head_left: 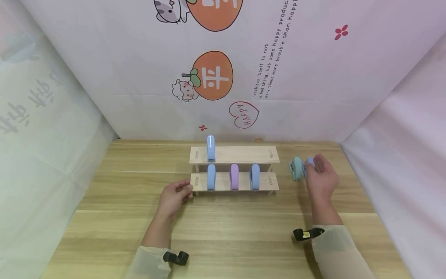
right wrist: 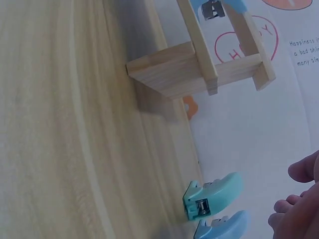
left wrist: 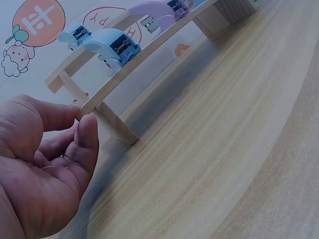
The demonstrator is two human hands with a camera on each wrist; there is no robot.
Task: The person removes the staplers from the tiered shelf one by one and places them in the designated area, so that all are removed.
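Wood table (head_left: 226,240) is backed by printed cloth (head_left: 296,85). Head: four staplers (head_left: 234,177) are seated on stepped shelf (head_left: 244,154), three on lower step; green stapler (head_left: 296,169) and blue stapler (head_left: 309,160) are parked right of it, right hand (head_left: 322,180) beside blue. Left wrist: shelf end is pinched by left hand (left wrist: 50,169). Right wrist: fingers (right wrist: 301,169) are seen loosely bent, apart from blue stapler.

Blue stapler (right wrist: 229,225), teal stapler (head_left: 297,169) — right of wooden rack (head_left: 244,155)

shelf (head_left: 244,155): smooth matt wood | tabletop (head_left: 240,232): grained wood | teal device (right wrist: 225,191): smooth plastic, metal mechanism (right wrist: 202,206)
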